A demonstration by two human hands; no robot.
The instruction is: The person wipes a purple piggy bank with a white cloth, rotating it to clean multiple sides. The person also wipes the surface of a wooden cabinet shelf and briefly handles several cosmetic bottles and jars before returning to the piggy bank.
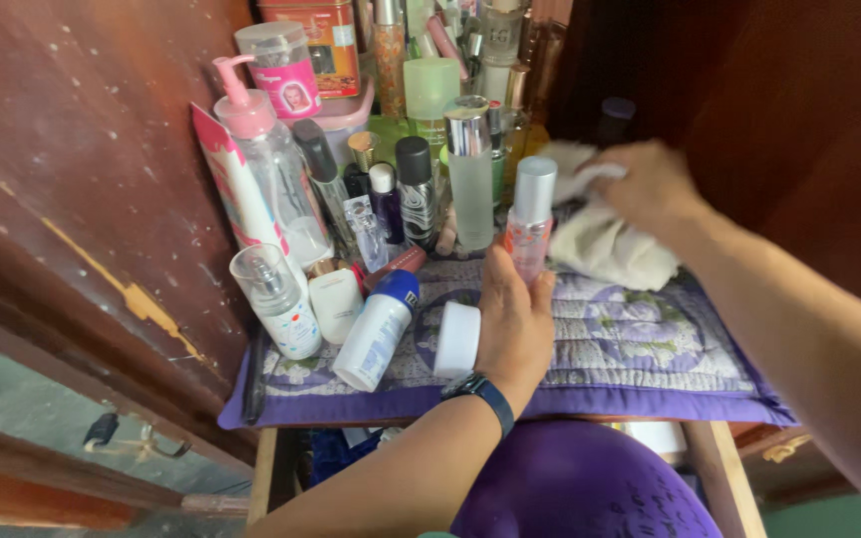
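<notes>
1. Left hand: grip closed around pink spray bottle, held upright above purple quilted mat.
2. Right hand: grip clutching white cloth, pressed against table's back corner.

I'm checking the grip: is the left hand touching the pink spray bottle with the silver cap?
Touching. The head view shows the left hand wrapped around the lower body of the pink spray bottle.

Soft daylight, dim corners, motion blur, wide-angle warping
</notes>
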